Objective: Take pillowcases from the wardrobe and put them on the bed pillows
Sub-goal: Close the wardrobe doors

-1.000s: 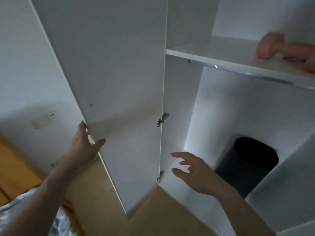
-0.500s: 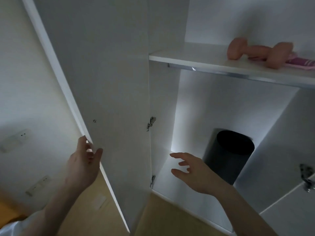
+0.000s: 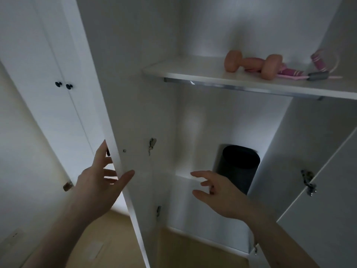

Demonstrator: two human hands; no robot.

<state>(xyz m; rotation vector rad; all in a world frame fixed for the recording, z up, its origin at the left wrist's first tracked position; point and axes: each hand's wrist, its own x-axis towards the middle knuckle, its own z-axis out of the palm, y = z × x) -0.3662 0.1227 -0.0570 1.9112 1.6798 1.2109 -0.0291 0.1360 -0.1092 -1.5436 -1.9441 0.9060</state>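
The step in hand is the search of the tall white wardrobe (image 3: 222,122), with its flat white left door (image 3: 131,93) swung out towards the camera. The left hand (image 3: 96,182) is at that door's free edge, fingers spread on the outer side and the thumb hooked round onto the inner face, so it holds the door loosely and is not clenched. The right hand (image 3: 218,192) hangs in front of the lower compartment, fingers apart and slightly curled, holding nothing and touching nothing.

No pillowcases show anywhere in this opening. The white upper shelf (image 3: 193,74) carries a peach-coloured dumbbell (image 3: 253,63) and, just beside it, a pink skipping rope with grey handles (image 3: 301,73). In the lower compartment a dark cylindrical bin (image 3: 238,167) stands against the back wall, with the floor around it bare.

As I judge it, this section is the wrong one. The next move calls for looking elsewhere: perhaps behind the neighbouring white doors with small black knobs (image 3: 63,86) to the left, or in parts of the wardrobe outside the view. The bed and its pillows are out of sight.
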